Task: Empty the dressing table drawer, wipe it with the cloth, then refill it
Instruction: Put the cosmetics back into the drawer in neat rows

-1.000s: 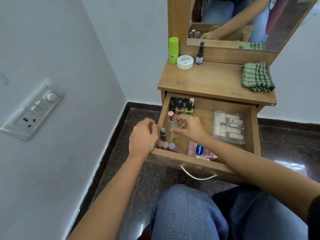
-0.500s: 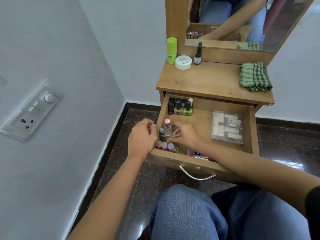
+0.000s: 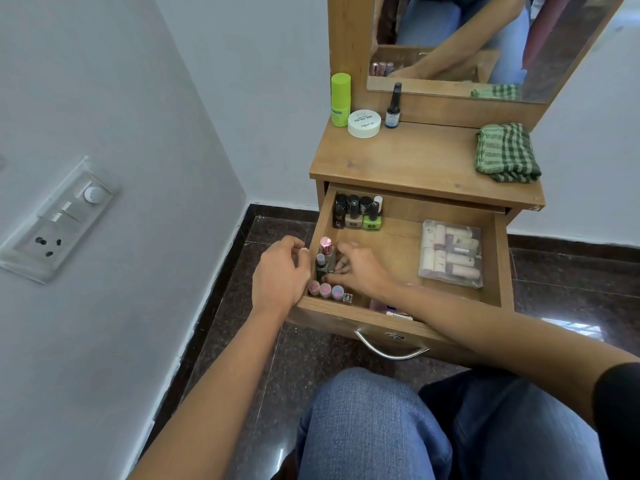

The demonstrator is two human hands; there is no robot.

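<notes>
— Wooden drawer (image 3: 398, 244) status?
— Pulled out of the table (image 3: 415, 157), full. Both hands are at its front-left corner.
— Grip?
— Right hand (image 3: 360, 268) is inside the drawer, fingers and thumb curled round two upright bottles (image 3: 323, 261), one pink-capped, one grey-capped. Left hand (image 3: 280, 275) is curled at the drawer's left wall, a fingertip at the rim just beside those bottles. Can't tell if it holds anything.
— Cloth?
— Green checked cloth (image 3: 507, 152), folded, on the table's right side. Well apart from both hands.
— Rest of the drawer?
— Three round caps (image 3: 325, 289) in a row by the front wall, just below the right thumb. Cluster of nail-polish bottles (image 3: 358, 213) at back left. Clear case of tubes (image 3: 450, 252) on the right. Pink tube (image 3: 389, 306) at the front, mostly hidden under the right forearm.
— Table top?
— Green stick (image 3: 340, 98), white jar (image 3: 364, 123) and small dark bottle (image 3: 393, 107) at rear left, beside the mirror (image 3: 485, 39).
— In the way?
— Right forearm crosses the drawer's front wall. Knees in jeans (image 3: 374, 427) sit just below the handle (image 3: 391, 351).
</notes>
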